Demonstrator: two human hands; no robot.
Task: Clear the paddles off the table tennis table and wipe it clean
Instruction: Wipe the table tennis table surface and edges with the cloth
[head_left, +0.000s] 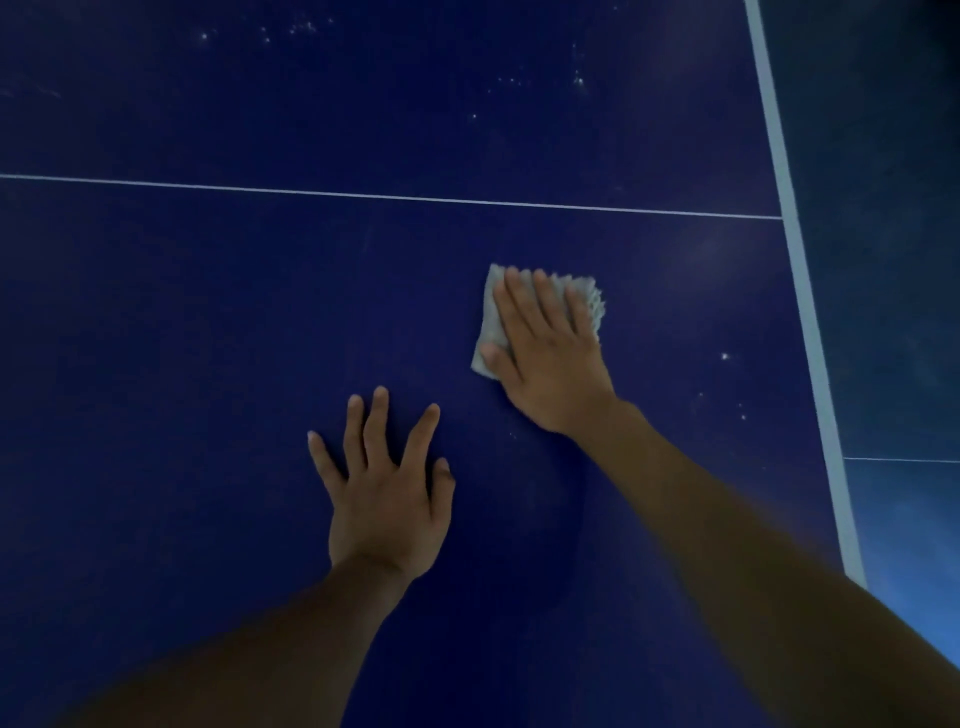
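Note:
The dark blue table tennis table (208, 312) fills the head view. A folded grey cloth (493, 332) lies flat on it right of centre. My right hand (545, 353) presses down on the cloth with straight fingers and covers most of it. My left hand (384, 488) rests flat on the bare table surface, fingers spread, a little nearer to me and to the left of the cloth. No paddle is in view.
A thin white centre line (363, 195) crosses the table from left to right. The wide white edge line (795, 260) runs down the right side, with dark floor (893, 260) beyond it. Small white specks (724, 357) dot the table near the right edge and at the far side.

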